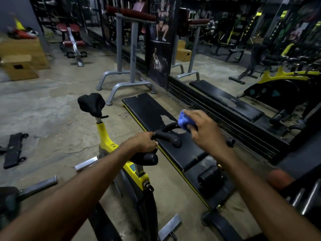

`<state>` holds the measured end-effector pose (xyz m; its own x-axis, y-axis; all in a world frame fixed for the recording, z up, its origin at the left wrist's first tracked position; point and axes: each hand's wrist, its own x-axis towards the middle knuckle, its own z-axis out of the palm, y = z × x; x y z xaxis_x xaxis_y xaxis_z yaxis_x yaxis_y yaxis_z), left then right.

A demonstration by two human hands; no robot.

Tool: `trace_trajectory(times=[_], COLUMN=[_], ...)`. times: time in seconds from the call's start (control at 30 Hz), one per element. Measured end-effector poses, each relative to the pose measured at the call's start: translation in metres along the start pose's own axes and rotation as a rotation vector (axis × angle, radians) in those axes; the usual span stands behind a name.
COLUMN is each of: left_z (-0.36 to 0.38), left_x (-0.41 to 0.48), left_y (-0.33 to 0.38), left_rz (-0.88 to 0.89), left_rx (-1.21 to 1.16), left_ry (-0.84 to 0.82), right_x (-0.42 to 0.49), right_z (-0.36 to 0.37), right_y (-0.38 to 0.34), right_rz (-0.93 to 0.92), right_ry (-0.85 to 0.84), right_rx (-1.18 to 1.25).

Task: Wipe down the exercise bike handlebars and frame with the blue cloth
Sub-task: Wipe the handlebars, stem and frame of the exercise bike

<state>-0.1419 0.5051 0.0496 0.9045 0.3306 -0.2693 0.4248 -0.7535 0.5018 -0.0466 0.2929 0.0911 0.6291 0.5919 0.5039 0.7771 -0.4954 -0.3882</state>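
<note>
A yellow and black exercise bike [106, 138] stands below me, its black saddle [91, 104] at the far end. Its black handlebars [169, 137] curve across the middle of the view. My left hand [143, 142] is wrapped around the near left grip of the handlebars. My right hand [205, 130] holds a bunched blue cloth [184, 120] pressed onto the curved far bar of the handlebars. The cloth is partly hidden under my fingers.
A long black bench [147, 108] with a yellow edge lies right of the bike, along a wall mirror [225, 54]. A grey steel stand [125, 84] stands behind the saddle. Wooden boxes [20, 66] sit at far left, a black pad [13, 150] on the concrete floor.
</note>
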Motion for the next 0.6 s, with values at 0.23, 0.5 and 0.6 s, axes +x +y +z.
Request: trace_trajectory(times=[0.23, 0.5, 0.6], left_z=[-0.002, -0.013, -0.015], left_x=[0.01, 0.015, 0.015], left_y=[-0.011, -0.018, -0.015], left_rz=[-0.048, -0.057, -0.07], left_rx=[-0.02, -0.053, -0.075], left_ry=[-0.029, -0.005, 0.015], right_x=[0.067, 0.113, 0.129], right_z=[0.102, 0.091, 0.091], right_y=[0.042, 0.061, 0.031], right_rz=[-0.166, -0.121, 0.011], right_ry=[-0.534, -0.594, -0.771], right_rx=[-0.003, -0.336, -0.108])
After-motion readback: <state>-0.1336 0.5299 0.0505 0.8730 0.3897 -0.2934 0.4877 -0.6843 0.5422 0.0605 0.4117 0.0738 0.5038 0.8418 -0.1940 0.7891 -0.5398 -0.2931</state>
